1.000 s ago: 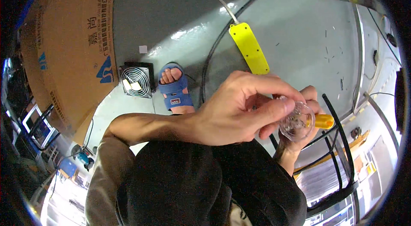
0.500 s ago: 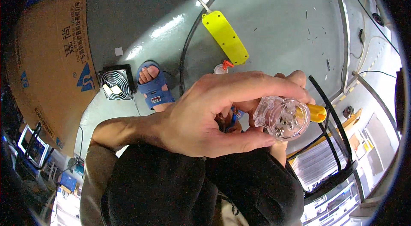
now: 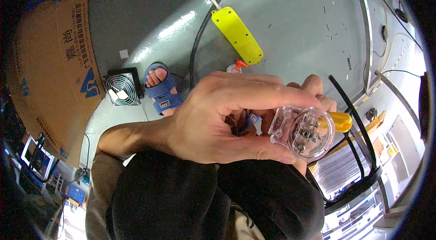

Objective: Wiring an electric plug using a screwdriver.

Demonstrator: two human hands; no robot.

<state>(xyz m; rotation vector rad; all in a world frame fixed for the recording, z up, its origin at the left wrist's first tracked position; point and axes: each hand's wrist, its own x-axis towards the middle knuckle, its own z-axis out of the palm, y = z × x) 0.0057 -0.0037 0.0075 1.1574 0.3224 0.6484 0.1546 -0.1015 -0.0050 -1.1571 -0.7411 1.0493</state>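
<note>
Left hand [image 3: 218, 119] pinches the clear piece [image 3: 312, 135], fingers half-spread; right hand [image 3: 312, 86], can't tell. Probably lining-up, so steadiness next.

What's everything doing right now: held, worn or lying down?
Clear plastic piece, held by the left hand
Yellow handle, partly behind the clear plastic piece
Long yellow strip, lying on the floor
Black cable, lying curved on the floor
Blue sandal, worn on a foot
Fan, can't tell if it spins

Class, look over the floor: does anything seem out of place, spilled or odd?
Yes. Small dark slivers lie scattered on the floor at the right, like litter. The yellow power strip seems face down: screw dots show, but no sockets.
</note>
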